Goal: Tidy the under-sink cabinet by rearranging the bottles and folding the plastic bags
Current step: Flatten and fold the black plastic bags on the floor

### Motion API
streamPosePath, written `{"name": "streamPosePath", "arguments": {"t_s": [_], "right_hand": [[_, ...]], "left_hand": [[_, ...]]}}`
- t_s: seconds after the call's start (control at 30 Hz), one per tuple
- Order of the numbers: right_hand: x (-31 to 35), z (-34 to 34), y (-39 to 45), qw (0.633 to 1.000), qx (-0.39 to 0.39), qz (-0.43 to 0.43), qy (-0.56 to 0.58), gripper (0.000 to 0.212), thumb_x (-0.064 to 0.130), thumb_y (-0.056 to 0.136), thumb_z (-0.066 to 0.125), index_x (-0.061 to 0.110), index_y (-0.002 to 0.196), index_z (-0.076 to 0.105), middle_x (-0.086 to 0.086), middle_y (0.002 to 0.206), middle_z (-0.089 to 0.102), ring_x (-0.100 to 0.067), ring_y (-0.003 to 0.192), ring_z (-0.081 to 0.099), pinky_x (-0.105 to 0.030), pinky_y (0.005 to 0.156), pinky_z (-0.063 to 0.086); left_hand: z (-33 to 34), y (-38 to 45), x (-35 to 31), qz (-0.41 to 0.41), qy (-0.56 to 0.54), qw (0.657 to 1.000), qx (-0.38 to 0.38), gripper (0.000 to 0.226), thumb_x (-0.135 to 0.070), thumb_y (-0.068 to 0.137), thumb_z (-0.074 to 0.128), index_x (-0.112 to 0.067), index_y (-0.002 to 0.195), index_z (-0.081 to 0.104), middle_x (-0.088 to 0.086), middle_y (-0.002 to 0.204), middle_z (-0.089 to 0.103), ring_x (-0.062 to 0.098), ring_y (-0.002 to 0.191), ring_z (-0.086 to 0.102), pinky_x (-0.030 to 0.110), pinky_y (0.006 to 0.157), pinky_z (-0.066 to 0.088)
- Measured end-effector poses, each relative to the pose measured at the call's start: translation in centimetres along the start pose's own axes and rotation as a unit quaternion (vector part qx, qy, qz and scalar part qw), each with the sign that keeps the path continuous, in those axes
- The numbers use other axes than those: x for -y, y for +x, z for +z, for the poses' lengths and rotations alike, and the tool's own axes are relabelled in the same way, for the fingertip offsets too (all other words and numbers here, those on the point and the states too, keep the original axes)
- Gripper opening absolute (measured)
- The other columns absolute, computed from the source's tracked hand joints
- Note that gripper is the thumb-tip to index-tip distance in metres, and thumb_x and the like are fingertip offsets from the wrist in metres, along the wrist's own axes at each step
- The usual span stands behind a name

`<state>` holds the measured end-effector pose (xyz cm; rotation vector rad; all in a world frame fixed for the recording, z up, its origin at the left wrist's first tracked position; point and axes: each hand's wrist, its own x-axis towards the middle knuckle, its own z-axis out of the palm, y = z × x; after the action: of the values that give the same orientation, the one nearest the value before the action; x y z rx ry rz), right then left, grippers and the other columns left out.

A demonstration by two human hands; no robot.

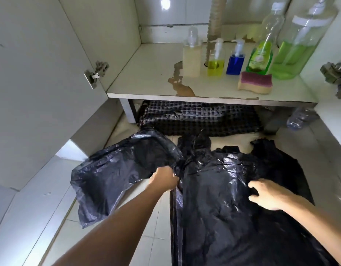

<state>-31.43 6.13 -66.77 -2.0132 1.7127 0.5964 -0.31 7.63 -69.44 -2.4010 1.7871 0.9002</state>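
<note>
1. White cabinet walls framed the scene, with the left door swung open and a corrugated drain hose dropping from twelve o'clock onto the peeling cabinet shelf.
2. At about one o'clock on that shelf stood a row of upright bottles: a pale bottle, a yellow pump bottle, a blue pump bottle, a green dish-soap bottle and a large green pump bottle at two o'clock.
3. The dish-soap bottle carried a green label, but its writing was too blurred to read.
4. A pink-and-tan sponge lay flat just in front of the green bottles.
5. Under the shelf a dark checked cloth lay on the tiled floor, and a clear empty bottle lay on its side at three o'clock.
6. The large black bag was spread on the floor at about five o'clock, glossy and creased, its long axis running from six toward twelve.
7. A second black bag, wrinkled and slightly see-through, billowed out toward nine o'clock.
8. The left hand was closed around a bunched edge of that second bag where the two bags met.
9. The right hand lay palm-down on the large bag, fingers loosely spread.
</note>
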Motion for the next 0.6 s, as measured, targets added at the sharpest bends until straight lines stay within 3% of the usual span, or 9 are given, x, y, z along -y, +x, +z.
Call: {"name": "streamPosePath", "arguments": {"t_s": [0.07, 0.13, 0.27, 0.47, 0.6], "right_hand": [[3.6, -2.0, 1.3, 0.993, -0.08, -0.034, 0.08, 0.033, 0.038, 0.089, 0.057, 0.018, 0.115, 0.059, -0.005, 0.118, 0.061, -0.022, 0.108, 0.059, -0.033, 0.089, 0.047], [8.6, -4.0, 2.7, 0.976, -0.126, -0.07, 0.162, 0.036, 0.035, 0.09, 0.059, 0.012, 0.118, 0.06, -0.007, 0.12, 0.064, -0.023, 0.111, 0.06, -0.032, 0.091, 0.047], [19.2, -7.1, 5.6, 0.954, -0.146, -0.107, 0.239, 0.044, 0.033, 0.091, 0.057, 0.009, 0.128, 0.054, -0.011, 0.131, 0.058, -0.023, 0.122, 0.053, -0.027, 0.097, 0.039], [25.9, -5.7, 8.9, 0.984, -0.031, -0.011, 0.173, 0.074, 0.045, 0.087, 0.057, 0.01, 0.144, 0.025, -0.013, 0.14, 0.045, -0.032, 0.125, 0.048, -0.04, 0.103, 0.041], [27.1, -4.7, 9.0, 0.989, -0.119, 0.033, 0.081, 0.044, 0.03, 0.09, 0.055, 0.009, 0.127, 0.043, -0.008, 0.12, 0.059, -0.027, 0.112, 0.056, -0.044, 0.102, 0.036]], "left_hand": [[-3.7, 0.4, 0.7, 0.015, -0.032, 0.999, -0.028, 0.026, -0.031, 0.085, 0.056, -0.008, 0.087, 0.068, 0.013, 0.087, 0.07, 0.032, 0.087, 0.068, 0.033, 0.08, 0.054], [-7.8, 1.3, 2.5, 0.02, -0.057, 0.996, -0.072, 0.027, -0.029, 0.085, 0.056, -0.008, 0.096, 0.069, 0.013, 0.092, 0.072, 0.032, 0.089, 0.068, 0.038, 0.083, 0.055], [-12.3, 2.3, 10.6, -0.058, -0.092, 0.981, -0.162, 0.028, -0.019, 0.082, 0.055, -0.01, 0.107, 0.064, 0.016, 0.105, 0.067, 0.036, 0.1, 0.063, 0.035, 0.083, 0.051], [-10.2, 1.8, 21.1, -0.199, -0.028, 0.972, -0.118, 0.049, -0.031, 0.081, 0.061, -0.011, 0.123, 0.047, 0.014, 0.123, 0.053, 0.036, 0.115, 0.053, 0.046, 0.092, 0.048], [-9.7, 2.2, 22.9, -0.238, -0.017, 0.969, -0.072, 0.038, -0.019, 0.083, 0.055, -0.015, 0.121, 0.048, 0.009, 0.117, 0.059, 0.029, 0.112, 0.056, 0.044, 0.097, 0.043]]}}
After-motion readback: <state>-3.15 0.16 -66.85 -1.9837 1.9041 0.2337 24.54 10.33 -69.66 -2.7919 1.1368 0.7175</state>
